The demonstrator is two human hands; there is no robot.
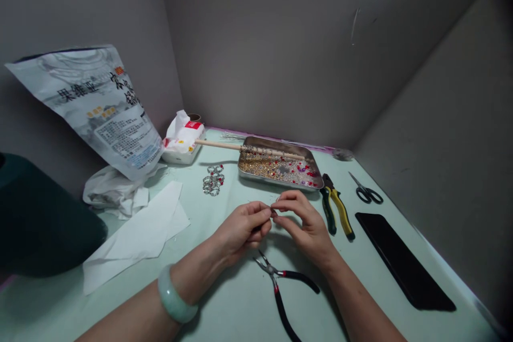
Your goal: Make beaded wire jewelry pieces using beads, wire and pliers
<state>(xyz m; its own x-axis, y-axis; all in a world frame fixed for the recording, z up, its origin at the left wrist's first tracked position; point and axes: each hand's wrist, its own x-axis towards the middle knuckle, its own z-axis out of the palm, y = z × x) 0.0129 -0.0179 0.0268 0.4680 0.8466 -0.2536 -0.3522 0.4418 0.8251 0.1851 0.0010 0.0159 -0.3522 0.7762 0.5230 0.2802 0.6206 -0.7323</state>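
Note:
My left hand pinches a tiny dark piece, too small to make out, above the middle of the pale green table. Touching the same spot from the right, my right hand has its thumb and index finger drawn together around the piece's other side. Just below the hands lie black-handled pliers with their jaws apart. Behind them a metal tray holds gold, clear and red beads, and a wooden stick wound with beaded wire rests across it. Several beaded rings lie left of the tray.
Green-yellow pliers, scissors and a black phone-like slab lie to the right. At left are a tissue pack, a large pouch, white paper and a dark green object. Grey walls enclose the table.

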